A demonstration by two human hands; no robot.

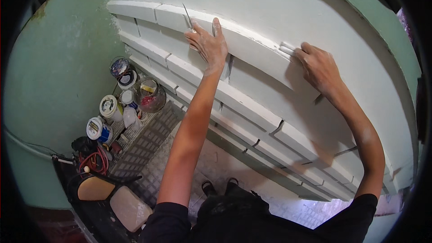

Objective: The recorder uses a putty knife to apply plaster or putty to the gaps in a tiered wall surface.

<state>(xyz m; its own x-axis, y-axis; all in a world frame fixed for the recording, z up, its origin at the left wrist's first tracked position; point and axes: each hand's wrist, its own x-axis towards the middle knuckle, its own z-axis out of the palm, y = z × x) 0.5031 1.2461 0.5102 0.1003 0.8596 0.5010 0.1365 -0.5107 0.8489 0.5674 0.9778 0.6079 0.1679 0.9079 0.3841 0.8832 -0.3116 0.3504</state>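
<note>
My left hand [208, 47], dusted white, is raised near the upper ledge of a white stepped wall panel [256, 40]. Its fingers curl round a thin, flat-bladed tool [185, 11], seen almost edge-on and pointing up; its thumb is apart from the fingers. Farther right along the same ledge, my right hand [318, 65] is closed with its fingertips near the ledge's top edge. A small whitish piece [288, 48] sticks out from these fingers towards the left; its kind cannot be made out. Rough white filler lines the edge beside it.
Lower ledges and recesses run below my hands. At the left a green wall [54, 63] meets the panel. Below it stand several paint buckets [109, 105], a clear tub [149, 95] and a red cable [96, 159]. A chair [130, 208] stands at lower left.
</note>
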